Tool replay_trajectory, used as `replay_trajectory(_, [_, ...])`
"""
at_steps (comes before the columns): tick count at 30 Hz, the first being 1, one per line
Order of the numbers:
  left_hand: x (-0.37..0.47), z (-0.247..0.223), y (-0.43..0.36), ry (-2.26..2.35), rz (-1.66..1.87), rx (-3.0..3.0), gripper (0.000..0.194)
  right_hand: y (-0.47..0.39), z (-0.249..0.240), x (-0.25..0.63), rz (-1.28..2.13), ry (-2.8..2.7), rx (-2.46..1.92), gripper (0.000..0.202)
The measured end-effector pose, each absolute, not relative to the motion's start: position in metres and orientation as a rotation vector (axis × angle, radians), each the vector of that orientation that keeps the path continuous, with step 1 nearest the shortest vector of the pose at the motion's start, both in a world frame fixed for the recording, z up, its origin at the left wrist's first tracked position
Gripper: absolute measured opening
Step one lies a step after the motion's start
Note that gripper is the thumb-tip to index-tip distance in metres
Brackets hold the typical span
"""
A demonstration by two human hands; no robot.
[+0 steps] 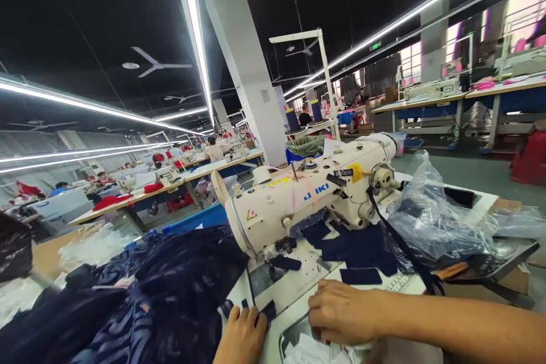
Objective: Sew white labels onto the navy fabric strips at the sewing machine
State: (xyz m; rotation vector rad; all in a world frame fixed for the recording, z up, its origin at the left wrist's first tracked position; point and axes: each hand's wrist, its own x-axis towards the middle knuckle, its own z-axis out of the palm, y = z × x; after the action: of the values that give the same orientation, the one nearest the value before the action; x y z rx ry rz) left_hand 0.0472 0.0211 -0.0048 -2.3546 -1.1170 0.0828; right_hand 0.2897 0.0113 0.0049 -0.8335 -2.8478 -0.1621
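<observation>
Head view, one sewing workstation, contents as follows. Left hand (242, 334): at the lower middle, back uppermost, fingers bent and side by side, tips down at a small dark cloth piece (268, 310) on the near left of the machine bed; whether the piece is pinched or merely pressed cannot be told. Right hand (336, 310): fingers curled downward over a shallow tray (282, 342) set at the near edge, its contents a heap of white pieces (319, 351), possibly labels or paper; the fingertips are turned from sight, so their grip cannot be told. Sewing machine (298, 189): one, cream, lying across the centre beyond both hands, blue lettering on its arm, yellow tag (355, 173) toward its right end. Dark strip (285, 263): one, on the bed below the needle end. Navy flat pieces (358, 244): several, overlapping, right of the needle area, with a navy rectangle (360, 276) at their near side. Navy garment pile (179, 278): large, partly striped, left of the machine and beside the left hand. Clear plastic bag (430, 207): crumpled, right of the machine. Thread cones (292, 120): two, dark, on a stand behind.
</observation>
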Motion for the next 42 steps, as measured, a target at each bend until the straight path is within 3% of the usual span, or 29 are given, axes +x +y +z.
replay_trajectory(4, [0.045, 0.004, 0.017, -1.152, -0.006, -2.405, 0.032, 0.016, 0.02, 0.305, 0.045, -2.733, -0.941, 0.013])
replay_trajectory(9, [0.042, 0.008, 0.015, -1.043, -0.552, -2.47, 0.029, 0.022, 0.025, 0.327, 0.139, -2.672, -1.09, 0.015])
replay_trajectory(14, [0.066, 0.015, 0.023, -1.292, -1.025, -2.697, 0.024, 0.012, 0.023, 0.325, 0.176, -2.728, -1.09, 0.007])
replay_trajectory(17, [0.08, 0.013, 0.033, -1.476, -1.092, -2.831, 0.022, 0.002, 0.021, 0.31, 0.236, -2.787, -1.049, 0.006])
replay_trajectory(22, [0.078, -0.003, 0.043, -1.799, -1.076, -2.816, 0.018, -0.009, 0.011, 0.286, 0.28, -2.861, -1.084, 0.022])
replay_trajectory(26, [0.069, -0.01, 0.041, -1.864, -1.158, -2.808, 0.019, -0.009, 0.0, 0.282, 0.237, -2.827, -1.124, 0.007])
replay_trajectory(31, [0.068, -0.005, 0.037, -1.965, -1.318, -2.847, 0.021, -0.01, 0.0, 0.283, 0.326, -2.741, -1.165, 0.003])
replay_trajectory(42, [0.059, 0.005, 0.035, -2.072, -1.702, -2.897, 0.029, -0.012, 0.0, 0.269, 0.167, -2.743, -1.235, 0.013])
